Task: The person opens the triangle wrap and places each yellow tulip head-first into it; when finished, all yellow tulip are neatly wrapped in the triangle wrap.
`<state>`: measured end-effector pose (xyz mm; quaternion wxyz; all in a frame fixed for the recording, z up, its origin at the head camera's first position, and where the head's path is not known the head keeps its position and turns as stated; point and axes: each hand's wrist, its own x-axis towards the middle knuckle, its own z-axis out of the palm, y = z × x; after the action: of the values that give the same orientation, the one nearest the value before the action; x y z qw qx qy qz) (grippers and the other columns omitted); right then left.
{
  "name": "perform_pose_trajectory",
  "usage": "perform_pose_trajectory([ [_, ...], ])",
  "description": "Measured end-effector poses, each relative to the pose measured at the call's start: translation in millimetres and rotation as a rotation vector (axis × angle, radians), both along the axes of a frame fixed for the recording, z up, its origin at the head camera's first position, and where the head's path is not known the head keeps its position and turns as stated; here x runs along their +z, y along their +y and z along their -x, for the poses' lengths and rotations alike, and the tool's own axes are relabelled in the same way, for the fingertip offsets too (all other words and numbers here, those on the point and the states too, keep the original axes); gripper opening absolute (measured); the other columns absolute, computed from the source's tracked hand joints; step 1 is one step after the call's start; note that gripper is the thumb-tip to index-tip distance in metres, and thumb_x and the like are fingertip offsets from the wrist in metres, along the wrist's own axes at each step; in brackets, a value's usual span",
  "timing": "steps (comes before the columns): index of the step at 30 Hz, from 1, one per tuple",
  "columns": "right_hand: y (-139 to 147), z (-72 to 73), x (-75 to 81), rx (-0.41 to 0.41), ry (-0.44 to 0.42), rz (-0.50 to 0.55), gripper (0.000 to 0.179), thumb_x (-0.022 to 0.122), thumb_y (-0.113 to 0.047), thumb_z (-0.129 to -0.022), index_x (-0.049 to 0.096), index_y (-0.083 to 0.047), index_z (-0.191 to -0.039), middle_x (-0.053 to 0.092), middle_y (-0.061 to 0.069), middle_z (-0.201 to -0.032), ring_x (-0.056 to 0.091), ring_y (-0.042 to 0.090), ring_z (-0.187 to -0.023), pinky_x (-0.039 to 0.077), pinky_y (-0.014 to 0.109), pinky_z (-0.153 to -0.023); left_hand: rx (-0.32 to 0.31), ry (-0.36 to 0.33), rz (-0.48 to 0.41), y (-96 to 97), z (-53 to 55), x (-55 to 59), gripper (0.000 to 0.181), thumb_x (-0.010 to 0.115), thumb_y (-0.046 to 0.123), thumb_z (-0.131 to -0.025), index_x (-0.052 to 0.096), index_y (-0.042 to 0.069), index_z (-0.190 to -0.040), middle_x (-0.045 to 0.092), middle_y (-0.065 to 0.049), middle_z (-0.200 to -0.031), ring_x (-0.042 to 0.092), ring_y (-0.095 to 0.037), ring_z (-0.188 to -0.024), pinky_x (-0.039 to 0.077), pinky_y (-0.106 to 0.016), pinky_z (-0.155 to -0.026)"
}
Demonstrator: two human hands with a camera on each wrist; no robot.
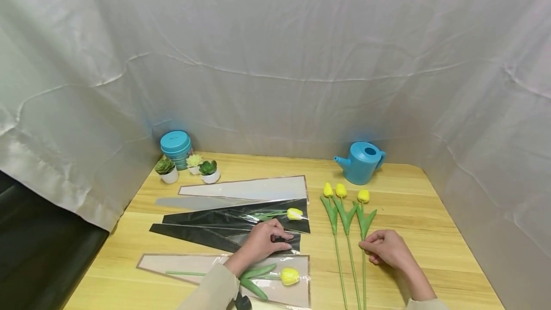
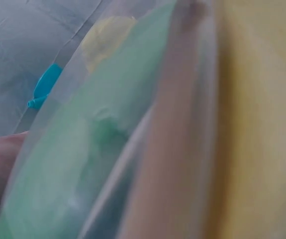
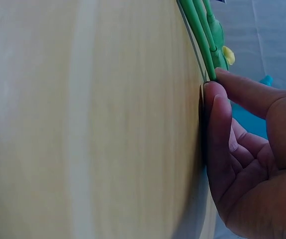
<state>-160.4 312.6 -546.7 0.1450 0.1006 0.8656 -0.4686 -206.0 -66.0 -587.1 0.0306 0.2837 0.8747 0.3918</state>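
My right hand [image 1: 389, 249] pinches the green stem of a yellow tulip [image 1: 363, 226], the rightmost of three lying side by side. In the right wrist view, thumb and fingertip of that hand [image 3: 252, 144] meet at the stem [image 3: 202, 42]. My left hand [image 1: 264, 243] lies over the lower black flower sleeve [image 1: 193, 238], thumb and forefinger tips apart near its wide end. Another black sleeve [image 1: 193, 217] behind it has a yellow tulip [image 1: 294, 214] in it. Under my left forearm, a pale sleeve [image 1: 155, 261] holds a tulip [image 1: 290, 276], large and blurred in the left wrist view.
A white sleeve [image 1: 258, 188] and a grey strip [image 1: 181, 202] lie farther back. Small potted succulents [image 1: 209, 171] and a blue lidded tin [image 1: 175, 147] stand at back left. At back right is a blue watering can [image 1: 362, 164]. Grey cloth [image 1: 275, 61] surrounds the wooden table [image 1: 430, 214].
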Motion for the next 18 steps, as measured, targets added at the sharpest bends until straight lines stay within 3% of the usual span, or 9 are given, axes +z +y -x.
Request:
perform_pose_trajectory([
  [7, 0.6, 0.6, -2.5, -0.012, 0.004, 0.001, 0.024, 0.08, -0.018, -0.091, 0.071, 0.003, -0.095, 0.071, 0.005, -0.069, 0.065, 0.016, -0.056, 0.052, 0.027, -0.052, 0.035, -0.018, -0.039, 1.1, 0.8, -1.5, 0.013, 0.083, 0.033, -0.088, 0.084, 0.028, -0.101, 0.066, 0.018, -0.091, 0.05, 0.004, -0.068, 0.044, -0.016, -0.061],
  [18, 2.2, 1.3, -3.7, -0.013, -0.018, 0.021, 0.024, 0.079, -0.019, -0.092, 0.071, 0.003, -0.094, 0.07, 0.005, -0.068, 0.063, 0.016, -0.056, 0.052, 0.028, -0.053, 0.026, -0.02, -0.136, -0.8, 2.5, -2.9, 0.011, 0.082, 0.03, -0.09, 0.084, 0.025, -0.1, 0.069, 0.015, -0.087, 0.05, 0.002, -0.066, 0.046, -0.017, -0.059],
])
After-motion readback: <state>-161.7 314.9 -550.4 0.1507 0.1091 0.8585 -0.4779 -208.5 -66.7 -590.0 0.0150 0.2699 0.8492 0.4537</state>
